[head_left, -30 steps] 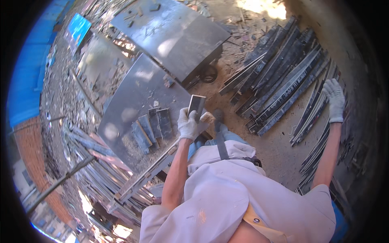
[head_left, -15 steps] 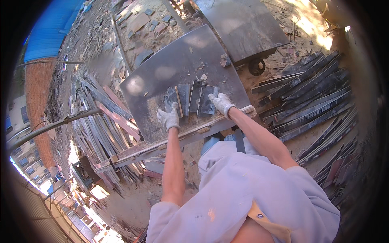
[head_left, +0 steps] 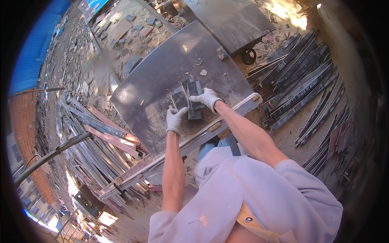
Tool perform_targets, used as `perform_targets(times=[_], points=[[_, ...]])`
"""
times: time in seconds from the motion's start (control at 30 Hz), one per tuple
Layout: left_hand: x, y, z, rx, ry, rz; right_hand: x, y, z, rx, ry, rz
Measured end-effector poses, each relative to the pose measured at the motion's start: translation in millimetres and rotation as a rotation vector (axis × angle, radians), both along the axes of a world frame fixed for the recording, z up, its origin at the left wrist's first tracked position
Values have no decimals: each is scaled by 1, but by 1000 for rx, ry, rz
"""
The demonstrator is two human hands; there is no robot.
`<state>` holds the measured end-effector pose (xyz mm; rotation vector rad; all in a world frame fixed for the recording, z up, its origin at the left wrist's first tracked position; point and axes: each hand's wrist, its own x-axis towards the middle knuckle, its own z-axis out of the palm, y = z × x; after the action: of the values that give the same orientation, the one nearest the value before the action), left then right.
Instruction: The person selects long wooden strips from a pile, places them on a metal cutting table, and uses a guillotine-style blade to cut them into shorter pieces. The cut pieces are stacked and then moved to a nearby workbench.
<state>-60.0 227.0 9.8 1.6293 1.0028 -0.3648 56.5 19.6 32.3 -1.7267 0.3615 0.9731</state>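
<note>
The short dark boards (head_left: 195,112) lie overlapped mid-worktop (head_left: 156,75); we'd best steady them evenly from both sides. Our right hand (head_left: 207,99) lays its thumb over them, our left hand (head_left: 175,120) half-curls near left; whether either grips, we can't tell. Dark strips (head_left: 298,83) cover the ground (head_left: 279,142) at right.

Short dark boards (head_left: 195,91), earlier fanned out on the bench (head_left: 162,69), now lie bunched and overlapping. The right hand (head_left: 206,99), first well off the bench's right side, now touches them; the left hand (head_left: 175,120) moves from the bench's right corner to its near half.
</note>
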Motion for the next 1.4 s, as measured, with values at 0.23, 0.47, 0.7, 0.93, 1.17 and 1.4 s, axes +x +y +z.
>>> perform_targets(times=[0.23,0.47,0.7,0.93,1.17,1.4], points=[[-6,7,21,-1029,-133,237,-18,16,38,-14,-53,101],[12,-17,54,-1094,-210,112,-38,12,53,423,-114,-271],[20,-77,114,-945,-335,-292,-79,-81,129,820,-117,-448],[-39,-288,121,-1219,-269,-475,-207,-263,112,765,-469,-558],[-133,-518,146,-1450,-7,-1025,-387,-445,164,539,-679,-1022],[-193,-718,146,-1365,251,-1112,-524,-596,207,250,-715,-1435]])
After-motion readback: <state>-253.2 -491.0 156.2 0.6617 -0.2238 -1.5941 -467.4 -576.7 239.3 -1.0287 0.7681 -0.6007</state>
